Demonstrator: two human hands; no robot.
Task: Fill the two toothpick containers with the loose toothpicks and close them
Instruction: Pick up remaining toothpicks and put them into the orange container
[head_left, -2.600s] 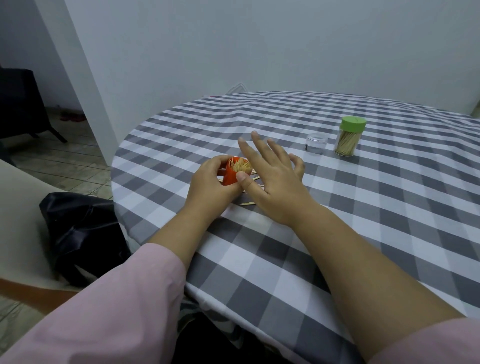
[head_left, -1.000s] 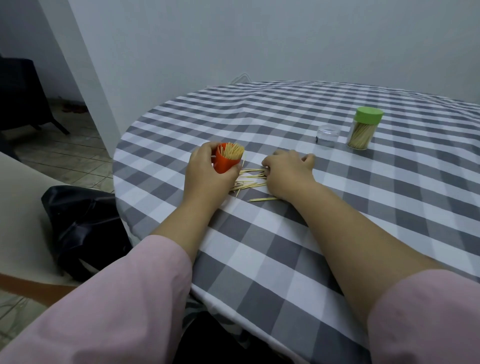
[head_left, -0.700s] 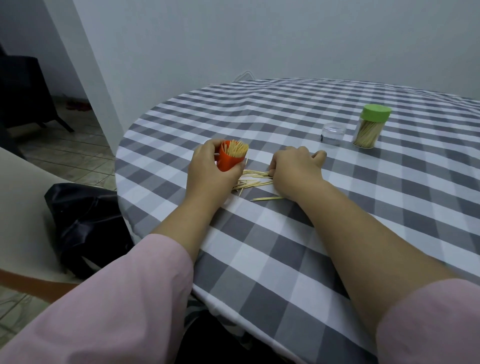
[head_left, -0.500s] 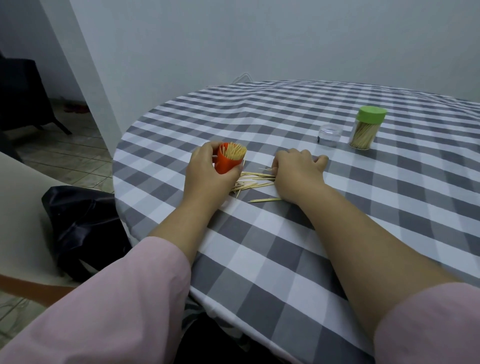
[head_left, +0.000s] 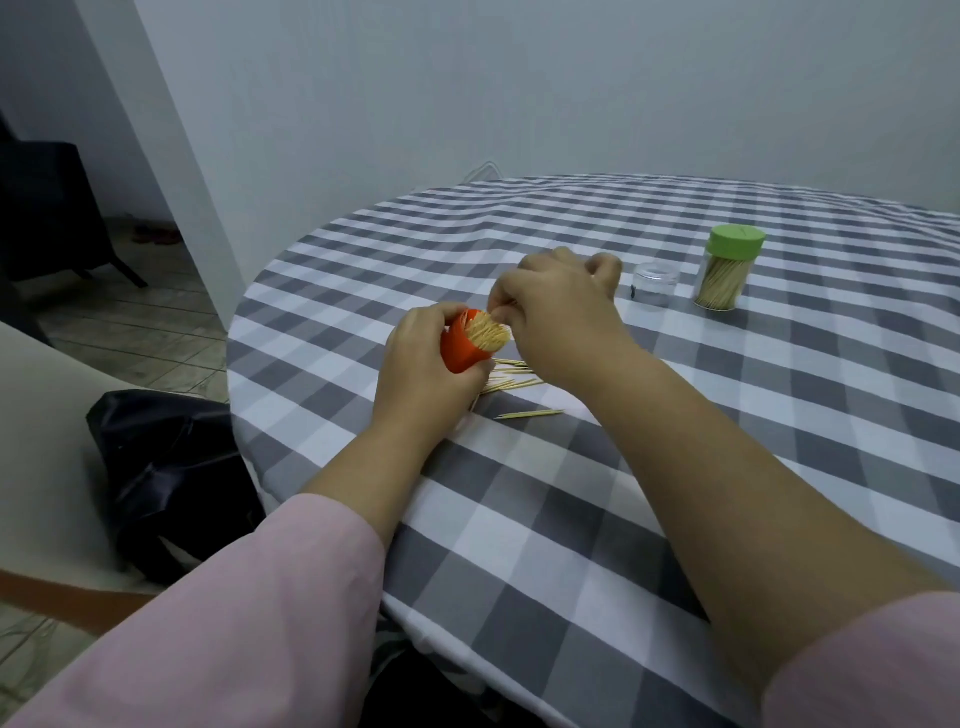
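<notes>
My left hand (head_left: 423, 366) grips an orange toothpick container (head_left: 464, 349), tilted to the right, its open mouth packed with toothpicks. My right hand (head_left: 558, 317) is at that mouth, fingers pinched on a few toothpicks at the rim. Several loose toothpicks (head_left: 514, 382) lie on the checked cloth under and between my hands, one apart at the front (head_left: 530, 414). A clear container with a green lid (head_left: 727, 275), full of toothpicks, stands shut at the right. Beside it sits a small clear cap (head_left: 655, 283).
The round table (head_left: 597, 519) has a grey and white checked cloth, its edge curving at the left. A black bag (head_left: 166, 478) lies on a beige seat left of the table. A white wall corner stands behind.
My right hand has lifted off the table from the loose pile and come up to the orange container's mouth with toothpicks pinched. My left hand has tilted the container more.
</notes>
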